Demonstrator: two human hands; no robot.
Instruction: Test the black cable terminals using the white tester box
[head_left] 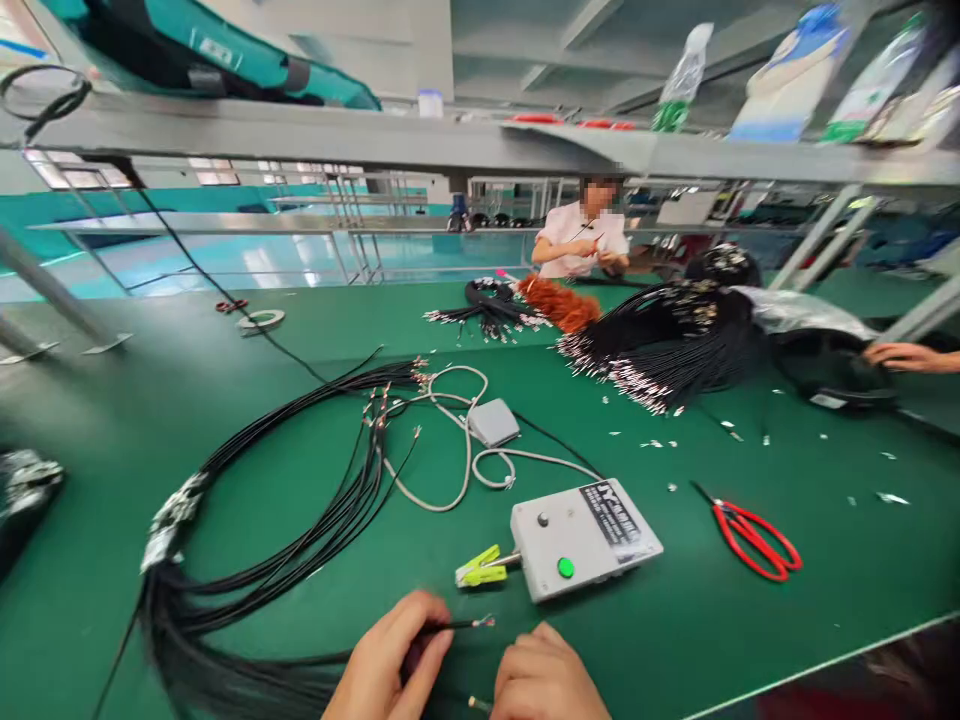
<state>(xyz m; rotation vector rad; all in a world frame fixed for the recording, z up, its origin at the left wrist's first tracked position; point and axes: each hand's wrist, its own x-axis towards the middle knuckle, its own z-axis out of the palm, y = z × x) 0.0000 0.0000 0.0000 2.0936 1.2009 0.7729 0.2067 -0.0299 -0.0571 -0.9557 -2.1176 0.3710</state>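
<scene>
At the near edge of the green surface [750,640], the left hand [386,660] pinches a thin black wire [457,625] whose bare metal tip points right. The right hand [544,680] rests curled beside it, with another wire end [474,703] at its fingers. Just beyond sits a grey tester box [577,540] with a green button, a yellow-green clip [480,570] and a black label too blurred to read.

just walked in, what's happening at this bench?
A person sits at a green-topped table. The left hand pinches a thin black wire with a bare metal tip, drawn from a loose bundle of black wires. The right hand rests beside it, holding another wire end. Just ahead sits a grey metal box with a green button and a yellow-green clip. Red-handled scissors lie to the right. Another person works across the table.
</scene>
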